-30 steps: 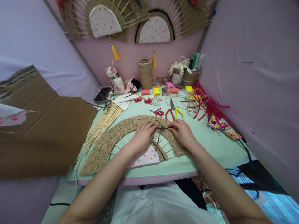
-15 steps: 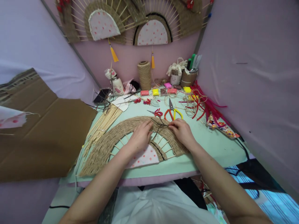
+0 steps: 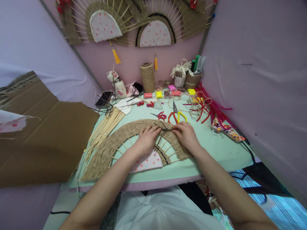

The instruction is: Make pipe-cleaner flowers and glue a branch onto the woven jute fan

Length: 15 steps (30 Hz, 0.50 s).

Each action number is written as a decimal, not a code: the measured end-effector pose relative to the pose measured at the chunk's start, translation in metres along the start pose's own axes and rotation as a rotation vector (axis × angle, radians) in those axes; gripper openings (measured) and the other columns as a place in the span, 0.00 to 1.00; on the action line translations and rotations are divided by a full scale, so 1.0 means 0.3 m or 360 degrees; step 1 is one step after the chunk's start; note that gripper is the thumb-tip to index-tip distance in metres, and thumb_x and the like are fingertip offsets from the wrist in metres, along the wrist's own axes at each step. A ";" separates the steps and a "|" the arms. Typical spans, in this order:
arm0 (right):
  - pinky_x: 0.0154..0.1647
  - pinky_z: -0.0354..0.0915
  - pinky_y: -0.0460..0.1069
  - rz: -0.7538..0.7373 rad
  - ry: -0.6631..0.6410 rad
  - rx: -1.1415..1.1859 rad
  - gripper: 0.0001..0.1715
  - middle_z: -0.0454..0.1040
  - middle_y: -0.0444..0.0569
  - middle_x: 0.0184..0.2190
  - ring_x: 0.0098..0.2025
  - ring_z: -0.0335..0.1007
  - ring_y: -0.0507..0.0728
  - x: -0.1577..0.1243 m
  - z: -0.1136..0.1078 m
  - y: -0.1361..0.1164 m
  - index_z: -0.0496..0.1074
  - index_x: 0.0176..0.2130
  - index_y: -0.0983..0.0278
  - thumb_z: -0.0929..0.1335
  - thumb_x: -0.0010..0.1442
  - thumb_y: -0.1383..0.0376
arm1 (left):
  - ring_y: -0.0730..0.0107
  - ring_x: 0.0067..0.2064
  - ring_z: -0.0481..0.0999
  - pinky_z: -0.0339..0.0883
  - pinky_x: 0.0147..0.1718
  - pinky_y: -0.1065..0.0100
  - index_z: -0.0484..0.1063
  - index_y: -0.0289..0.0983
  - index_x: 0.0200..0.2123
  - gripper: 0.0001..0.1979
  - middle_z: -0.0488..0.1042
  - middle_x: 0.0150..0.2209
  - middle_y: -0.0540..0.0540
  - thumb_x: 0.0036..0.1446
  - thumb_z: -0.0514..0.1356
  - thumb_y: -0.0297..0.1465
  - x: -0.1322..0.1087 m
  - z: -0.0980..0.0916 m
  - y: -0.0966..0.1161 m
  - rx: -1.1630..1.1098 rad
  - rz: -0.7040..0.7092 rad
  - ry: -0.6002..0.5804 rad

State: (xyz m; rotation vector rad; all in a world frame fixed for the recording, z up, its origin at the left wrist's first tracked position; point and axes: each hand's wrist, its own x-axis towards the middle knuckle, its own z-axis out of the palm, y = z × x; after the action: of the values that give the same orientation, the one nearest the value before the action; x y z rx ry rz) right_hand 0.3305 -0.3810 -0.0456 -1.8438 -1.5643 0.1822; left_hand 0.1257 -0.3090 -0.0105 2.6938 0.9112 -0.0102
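Note:
A half-round woven jute fan with bamboo ribs and a dotted cloth centre lies on the mint-green table. My left hand rests on its woven arch, fingers curled and pressing near the top. My right hand lies just to the right on the weave, fingertips pinched on a thin dark twig-like strand that runs between both hands.
Orange-and-yellow scissors and small red scissors lie behind the hands. A jute spool, clay blocks, cups of pens and red cords crowd the back. Loose bamboo sticks and cardboard are at left.
Both hands have stayed on the top of the arch. The dark strand's loose ends, hanging down between the hands a second ago, now lie drawn up along the weave.

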 end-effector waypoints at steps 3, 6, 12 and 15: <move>0.44 0.58 0.53 -0.0006 -0.0014 -0.0017 0.05 0.73 0.48 0.34 0.41 0.64 0.59 -0.002 -0.004 -0.006 0.76 0.32 0.60 0.67 0.57 0.66 | 0.55 0.67 0.47 0.43 0.61 0.47 0.55 0.43 0.63 0.24 0.53 0.66 0.45 0.64 0.42 0.30 -0.001 -0.002 0.004 -0.0032 -0.0016 0.0010; 0.43 0.57 0.53 0.0009 -0.0045 -0.0029 0.06 0.73 0.48 0.34 0.40 0.63 0.59 0.000 -0.006 -0.008 0.76 0.32 0.60 0.67 0.57 0.66 | 0.56 0.66 0.51 0.45 0.62 0.49 0.58 0.41 0.62 0.24 0.56 0.64 0.44 0.63 0.45 0.30 -0.011 -0.018 0.011 -0.0138 -0.0019 0.0101; 0.44 0.57 0.53 0.0032 -0.0082 -0.0038 0.07 0.72 0.49 0.35 0.42 0.63 0.59 0.001 -0.005 -0.006 0.76 0.32 0.59 0.66 0.58 0.66 | 0.64 0.43 0.74 0.66 0.46 0.61 0.73 0.34 0.45 0.15 0.76 0.42 0.40 0.58 0.53 0.33 -0.036 -0.062 0.020 -0.1071 -0.0494 0.0244; 0.44 0.57 0.52 0.0055 -0.0080 -0.0054 0.07 0.72 0.49 0.35 0.42 0.63 0.59 -0.001 -0.006 -0.008 0.76 0.33 0.60 0.66 0.58 0.66 | 0.74 0.28 0.73 0.68 0.31 0.70 0.73 0.32 0.37 0.12 0.75 0.30 0.43 0.55 0.59 0.35 -0.025 -0.069 0.025 -0.1892 -0.0793 -0.0085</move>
State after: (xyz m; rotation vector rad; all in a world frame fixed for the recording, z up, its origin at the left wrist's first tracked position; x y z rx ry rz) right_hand 0.3293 -0.3818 -0.0429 -1.9070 -1.5794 0.2209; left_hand 0.1223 -0.3133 0.0122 1.3496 1.0678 0.2614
